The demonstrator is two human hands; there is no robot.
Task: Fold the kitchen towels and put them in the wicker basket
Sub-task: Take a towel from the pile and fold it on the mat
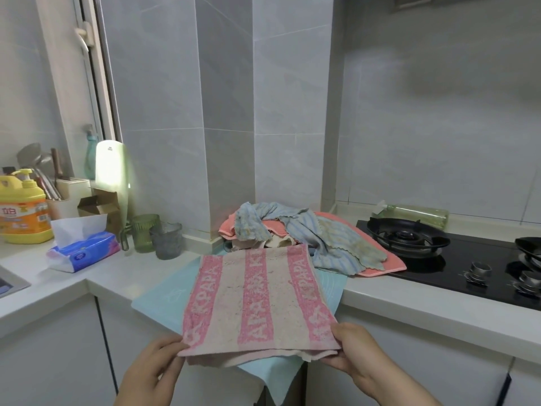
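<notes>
Our left fingers (172, 345) and right fingers (339, 332) each pinch a near corner of the pink-striped towel (257, 300), closed on its doubled edge. Its long axis runs straight away from them across the worktop (117, 273), both sides equally near. Past its far end lies the heap of unfolded towels (307, 232); no basket shows.

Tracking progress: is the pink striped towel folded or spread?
Folded: the pink striped towel shows two layers at its near edge, held by left hand and right hand.
</notes>
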